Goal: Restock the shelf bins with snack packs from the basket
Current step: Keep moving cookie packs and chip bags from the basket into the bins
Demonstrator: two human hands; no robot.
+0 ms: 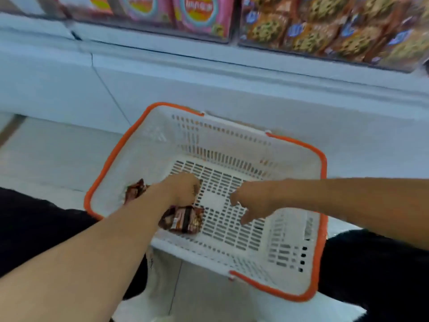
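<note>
Basket: the white slotted plastic basket with the orange rim (109, 159) sits on the pale floor between my knees, just below the shelf bins of cookie packs (336, 31) and pink snack boxes (202, 17).
Snack packs: two are left that I can see, both along the basket's left side. One brown foil snack pack (183, 220) lies by the near-left corner; a second brown pack (135, 190) shows behind my forearm against the left wall.
Left hand: my left hand (182, 190) is down on the basket floor, fingers curled just above the near pack. It seems to be closing on something, but blur keeps me from telling whether anything is gripped.
Right hand: my right hand (250, 201) hovers over the middle of the basket floor, fingers loose and spread, holding nothing.
Doing it well: I should take each pack by its flat body, not the crimped end, gather both in one go, and lift clear of the rim before turning to the matching bin.
Hard to see: my left fingertips are hidden under the hand, the far pack is half covered, and the bin labels are smeared.
</note>
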